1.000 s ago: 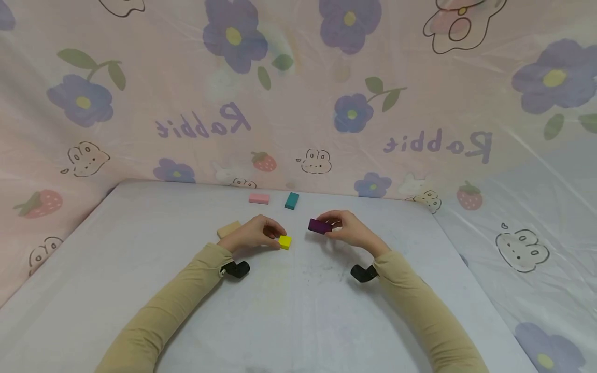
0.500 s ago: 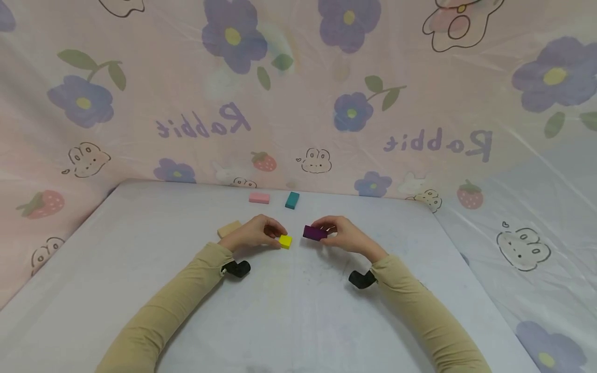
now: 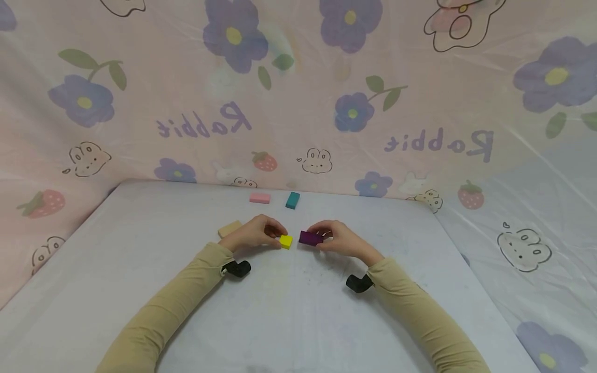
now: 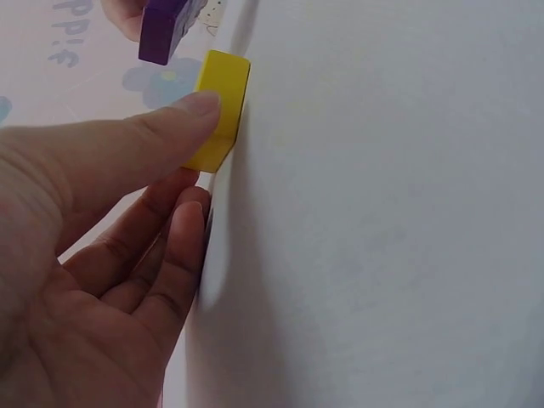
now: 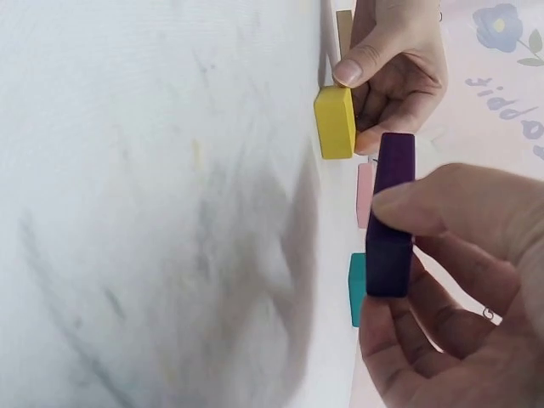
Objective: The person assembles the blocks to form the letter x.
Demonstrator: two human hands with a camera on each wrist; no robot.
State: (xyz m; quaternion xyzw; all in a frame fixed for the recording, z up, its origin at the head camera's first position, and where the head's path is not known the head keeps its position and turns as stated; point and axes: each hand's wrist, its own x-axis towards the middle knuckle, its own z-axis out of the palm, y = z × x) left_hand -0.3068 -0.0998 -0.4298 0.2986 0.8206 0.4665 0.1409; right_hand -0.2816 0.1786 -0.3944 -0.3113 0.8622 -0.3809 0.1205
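Between thumb and fingers, my left hand [image 3: 254,231] pinches a small yellow block [image 3: 286,242] close over the white table. To its right, my right hand [image 3: 342,239] holds a dark purple rectangular block [image 3: 310,238] by its right end, raised off the table with a shadow below. A narrow gap separates the two blocks in the head view. In the right wrist view the thumb presses the face of the purple block [image 5: 393,212], and the yellow block [image 5: 335,123] is seen beyond it. The left thumb lies across the yellow block [image 4: 225,93] in the left wrist view.
A light wooden block [image 3: 229,229] lies behind the left wrist, partly hidden by it. Farther back on the table [image 3: 280,311] lie a pink block [image 3: 259,198] and a teal block [image 3: 292,200]. A printed curtain [image 3: 289,124] hangs around the table's back and sides.
My right hand has brought the purple block leftward and toward me, closer to the yellow block. My left hand and the yellow block have stayed almost still.
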